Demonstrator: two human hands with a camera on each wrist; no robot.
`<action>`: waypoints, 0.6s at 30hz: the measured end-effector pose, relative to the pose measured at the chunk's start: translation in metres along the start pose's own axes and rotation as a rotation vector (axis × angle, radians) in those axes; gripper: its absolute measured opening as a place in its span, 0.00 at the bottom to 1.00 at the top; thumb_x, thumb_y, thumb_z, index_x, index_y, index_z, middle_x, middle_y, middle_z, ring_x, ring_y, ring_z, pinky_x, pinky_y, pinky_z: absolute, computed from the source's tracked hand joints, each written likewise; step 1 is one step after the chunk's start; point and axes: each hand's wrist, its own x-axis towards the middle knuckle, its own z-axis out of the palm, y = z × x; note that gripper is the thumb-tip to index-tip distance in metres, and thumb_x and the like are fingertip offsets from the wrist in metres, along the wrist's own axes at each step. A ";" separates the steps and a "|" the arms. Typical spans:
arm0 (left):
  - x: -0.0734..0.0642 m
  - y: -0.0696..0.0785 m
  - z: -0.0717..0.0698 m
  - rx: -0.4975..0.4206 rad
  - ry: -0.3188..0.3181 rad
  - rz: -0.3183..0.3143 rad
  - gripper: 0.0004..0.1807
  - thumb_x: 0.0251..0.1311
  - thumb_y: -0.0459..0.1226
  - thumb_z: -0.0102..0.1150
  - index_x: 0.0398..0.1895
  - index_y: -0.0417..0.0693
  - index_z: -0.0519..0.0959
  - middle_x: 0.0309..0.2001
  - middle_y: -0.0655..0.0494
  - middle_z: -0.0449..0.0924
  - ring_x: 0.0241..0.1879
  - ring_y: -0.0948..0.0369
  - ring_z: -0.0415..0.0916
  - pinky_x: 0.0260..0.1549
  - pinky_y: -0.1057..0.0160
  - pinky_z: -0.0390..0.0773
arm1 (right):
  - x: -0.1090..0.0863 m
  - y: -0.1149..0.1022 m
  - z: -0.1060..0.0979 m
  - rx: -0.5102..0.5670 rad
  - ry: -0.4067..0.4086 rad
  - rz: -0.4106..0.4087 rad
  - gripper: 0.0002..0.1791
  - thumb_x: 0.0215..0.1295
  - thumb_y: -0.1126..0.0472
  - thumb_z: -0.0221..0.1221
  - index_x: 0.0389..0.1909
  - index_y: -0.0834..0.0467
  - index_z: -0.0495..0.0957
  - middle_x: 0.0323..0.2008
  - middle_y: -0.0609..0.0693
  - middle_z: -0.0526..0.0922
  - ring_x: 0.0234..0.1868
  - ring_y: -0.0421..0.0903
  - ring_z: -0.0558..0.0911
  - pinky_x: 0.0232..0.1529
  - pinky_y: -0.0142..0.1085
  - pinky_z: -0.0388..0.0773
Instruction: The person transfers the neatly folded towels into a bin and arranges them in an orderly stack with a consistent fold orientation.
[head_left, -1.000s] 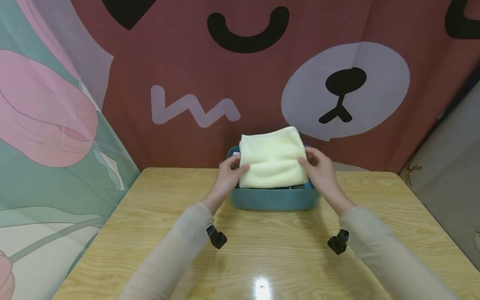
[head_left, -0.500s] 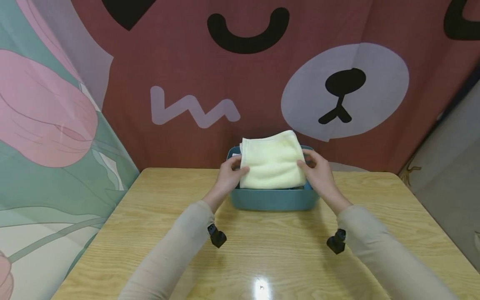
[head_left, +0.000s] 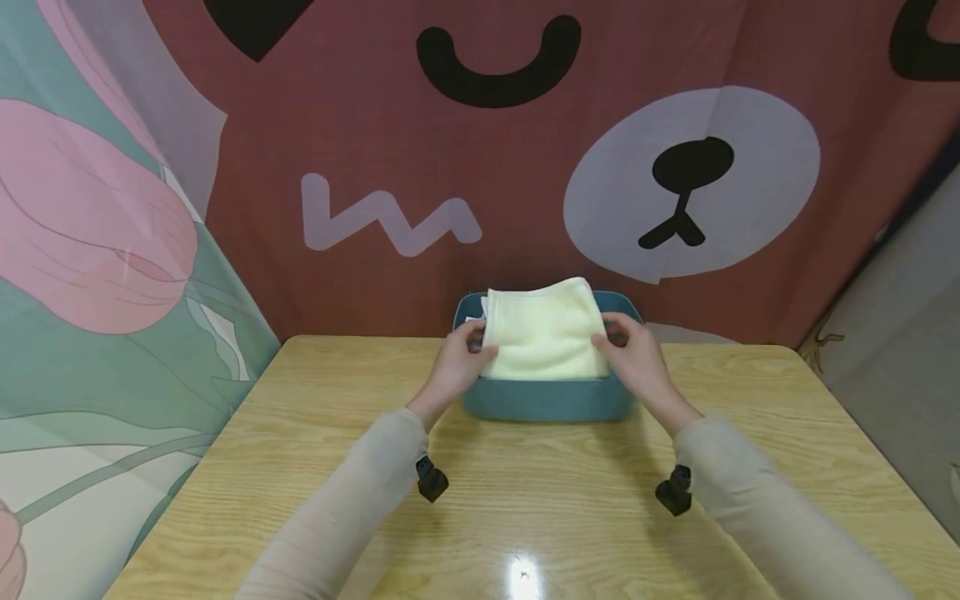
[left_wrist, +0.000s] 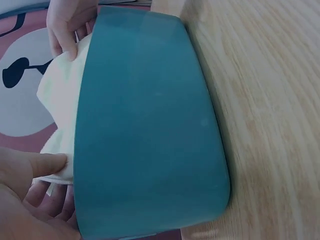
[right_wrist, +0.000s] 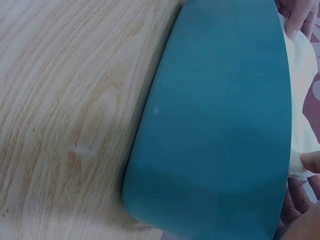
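Note:
A folded pale yellow towel lies at the mouth of a teal bin, its lower part below the front rim. My left hand pinches the towel's left edge, thumb on top and fingers beneath. At the opposite edge my right hand holds it the same way. The left wrist view shows the towel bulging past the bin's rim, with the left thumb pressed on it. In the right wrist view the bin's teal wall hides most of the towel. Other contents of the bin are mostly covered.
The bin stands at the back of a wooden table, close to a hanging cloth with a bear print. A flowered cloth hangs on the left. Something white shows at the bin's left inside edge.
Both hands have lowered the towel into the bin. Its upper edge now sits lower, and more of the bin's back rim shows.

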 end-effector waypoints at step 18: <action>-0.008 0.002 0.001 0.196 -0.018 0.056 0.23 0.67 0.34 0.61 0.64 0.40 0.73 0.46 0.48 0.81 0.40 0.57 0.76 0.37 0.60 0.78 | -0.008 0.007 0.001 -0.045 0.013 -0.033 0.23 0.72 0.59 0.58 0.64 0.63 0.72 0.47 0.63 0.79 0.37 0.55 0.78 0.29 0.42 0.74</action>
